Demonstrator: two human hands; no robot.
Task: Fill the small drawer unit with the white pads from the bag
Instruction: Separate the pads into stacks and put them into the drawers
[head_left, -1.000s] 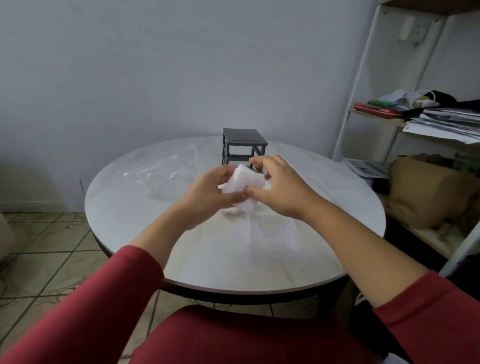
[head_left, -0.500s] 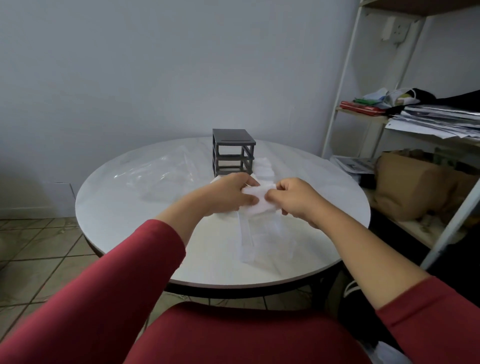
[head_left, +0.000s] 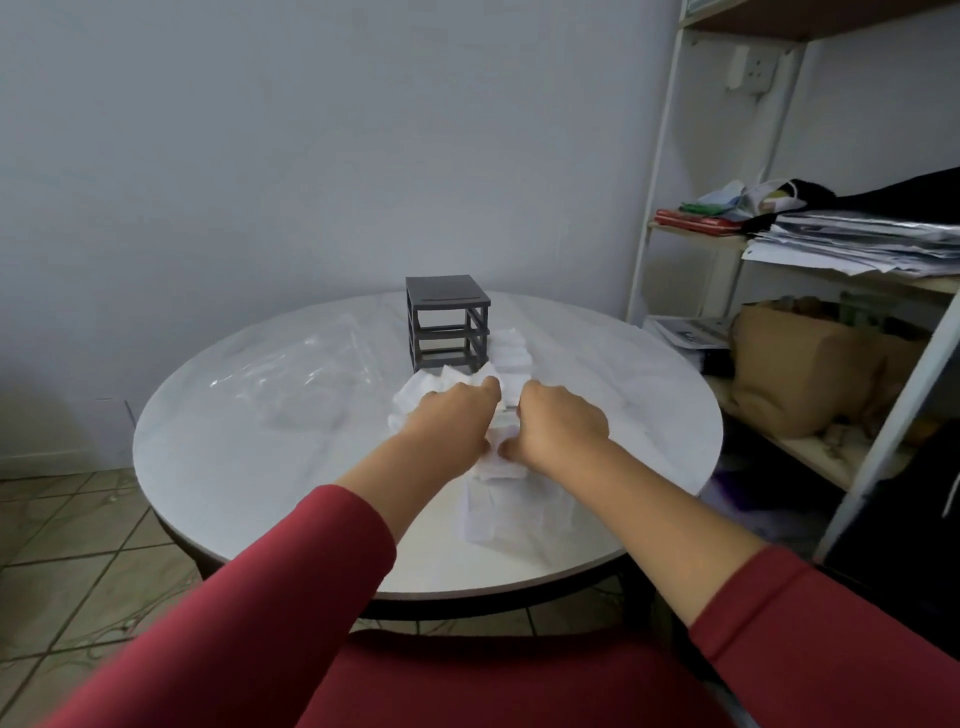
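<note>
The small dark grey drawer unit (head_left: 448, 322) stands upright past the middle of the round white table (head_left: 218, 447), its bays showing as open frames. Loose white pads (head_left: 511, 356) lie just right of it, and more spread in front of it (head_left: 422, 391). My left hand (head_left: 451, 418) and my right hand (head_left: 562, 427) sit side by side just in front of the unit, fingers curled down round a bundle of white pads (head_left: 498, 467) that rests on the table between them. A clear plastic bag (head_left: 306, 382) lies flat to the left.
A see-through plastic piece (head_left: 496, 519) lies on the table below my hands, near the front edge. A white shelf rack (head_left: 654, 208) with papers, cloths and a brown bag (head_left: 800, 369) stands to the right. A red seat is under me, and tiled floor lies to the left.
Both hands have lowered the pads from chest height onto the table and pushed forward toward the drawer unit. More pads now lie spread beside the unit.
</note>
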